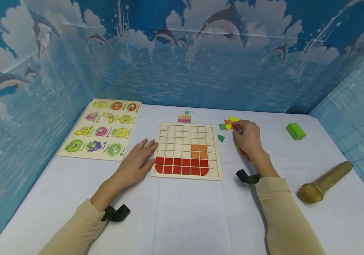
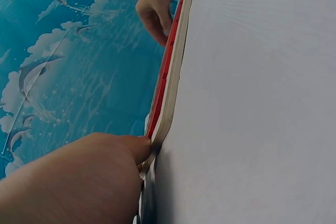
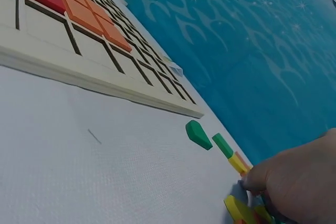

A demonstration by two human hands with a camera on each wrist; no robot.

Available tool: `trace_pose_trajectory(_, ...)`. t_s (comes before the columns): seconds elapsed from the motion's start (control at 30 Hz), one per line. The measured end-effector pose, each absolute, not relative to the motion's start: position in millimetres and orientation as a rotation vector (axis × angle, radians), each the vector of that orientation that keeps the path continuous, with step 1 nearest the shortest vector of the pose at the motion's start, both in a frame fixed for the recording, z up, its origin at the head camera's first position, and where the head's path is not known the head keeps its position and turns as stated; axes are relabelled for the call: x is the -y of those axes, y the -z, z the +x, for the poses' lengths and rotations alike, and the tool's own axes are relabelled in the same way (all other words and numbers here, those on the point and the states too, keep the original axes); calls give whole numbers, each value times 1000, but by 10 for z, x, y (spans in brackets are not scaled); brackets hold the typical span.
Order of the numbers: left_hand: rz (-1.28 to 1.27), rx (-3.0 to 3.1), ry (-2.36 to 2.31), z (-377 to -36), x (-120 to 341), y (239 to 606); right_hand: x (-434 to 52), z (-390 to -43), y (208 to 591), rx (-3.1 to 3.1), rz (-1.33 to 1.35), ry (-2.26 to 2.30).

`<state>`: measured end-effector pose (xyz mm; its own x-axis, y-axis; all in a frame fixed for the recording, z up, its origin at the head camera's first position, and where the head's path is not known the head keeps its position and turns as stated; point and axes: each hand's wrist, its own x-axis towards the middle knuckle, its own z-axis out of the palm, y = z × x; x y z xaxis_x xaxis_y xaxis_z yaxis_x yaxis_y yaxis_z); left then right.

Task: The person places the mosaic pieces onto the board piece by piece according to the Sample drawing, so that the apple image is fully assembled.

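A wooden grid board (image 1: 173,141) lies flat on the table. Red tiles (image 1: 182,165) fill two rows near its front, and a block of orange tiles (image 1: 199,151) sits above their right end. My left hand (image 1: 138,161) rests at the board's left edge, fingers extended and thumb touching the rim. Right of the board, my right hand (image 1: 247,136) reaches down into loose tiles, fingertips bent among orange and yellow ones; I cannot tell whether they pinch one. A green tile (image 3: 198,135) with a rounded side lies apart, and a green square tile (image 1: 222,126) touches the group.
A small picture card (image 1: 185,117) lies behind the board. To the left is a fruit puzzle board (image 1: 102,129) with knobbed pieces. On the right are a green block (image 1: 295,131) and a gold microphone (image 1: 325,182). A dolphin-print curtain (image 1: 182,71) encloses the back and sides.
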<state>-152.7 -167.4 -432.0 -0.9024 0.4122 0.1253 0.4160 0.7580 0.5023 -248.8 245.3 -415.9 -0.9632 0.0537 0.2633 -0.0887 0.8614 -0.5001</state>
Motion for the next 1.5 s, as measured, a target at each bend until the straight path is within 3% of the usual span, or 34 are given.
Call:
trace_pose_trajectory(0.47,-694,2926,851,-1518,1676,4304,-2492,-2456,4091,2793,63,-787)
trace_pose_trajectory(0.7,-692,2930,837,-1529,1675,4330,-2444,-2441,4034,2720,176,-1052)
trace_pose_trajectory(0.97,-693,2931,846,-1524,1691,4316,-2065,-2396,3994,2762,460,-1216)
trace_pose_trajectory(1.5,-689,2925,846,-1528,1681,4329,-1424,-2113,4130,2770,728,-1215)
